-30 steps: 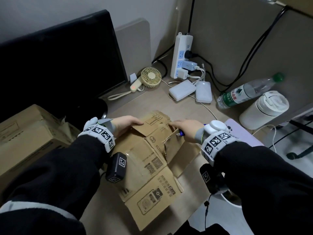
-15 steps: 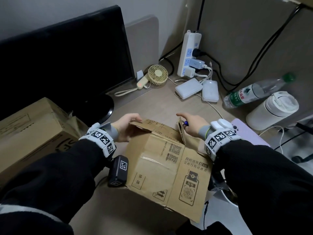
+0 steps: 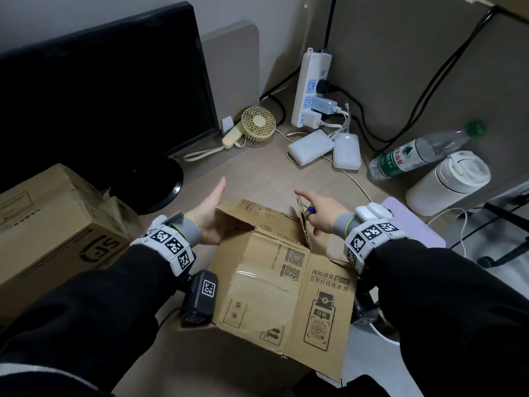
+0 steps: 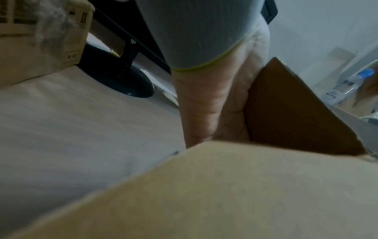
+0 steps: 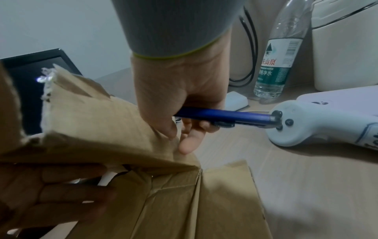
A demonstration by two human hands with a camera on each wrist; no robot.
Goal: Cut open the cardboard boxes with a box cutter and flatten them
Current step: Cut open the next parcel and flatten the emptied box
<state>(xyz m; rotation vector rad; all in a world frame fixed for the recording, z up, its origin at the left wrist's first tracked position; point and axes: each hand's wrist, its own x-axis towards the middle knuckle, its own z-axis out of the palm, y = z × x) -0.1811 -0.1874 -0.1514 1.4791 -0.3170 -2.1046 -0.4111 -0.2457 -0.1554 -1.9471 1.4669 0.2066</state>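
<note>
A brown printed cardboard box [image 3: 282, 285] stands open-topped on the desk in front of me. My left hand [image 3: 213, 209] is flat with straight fingers, palm against the box's left top flap [image 4: 292, 113]. My right hand [image 3: 313, 209] grips a blue box cutter [image 5: 223, 116] in curled fingers. Its index finger points forward beside the upright right flap [image 3: 302, 216]. In the right wrist view that torn flap [image 5: 98, 122] lies against the right hand, and the left hand's fingers [image 5: 53, 192] show in the box's shadow. The cutter's blade end is hidden.
A second, larger cardboard box [image 3: 48, 227] sits at the left by the monitor [image 3: 100, 90] and its round base [image 3: 160, 184]. Behind are a small fan [image 3: 257, 124], power strip [image 3: 312, 84] with cables and power banks [image 3: 310, 147]. A water bottle [image 3: 423, 150], white mug [image 3: 449, 181] and purple pad [image 3: 415, 227] stand right.
The box went from lying partly collapsed to standing with its printed side toward me. Both hands moved to the top flaps, and the left hand straightened its fingers.
</note>
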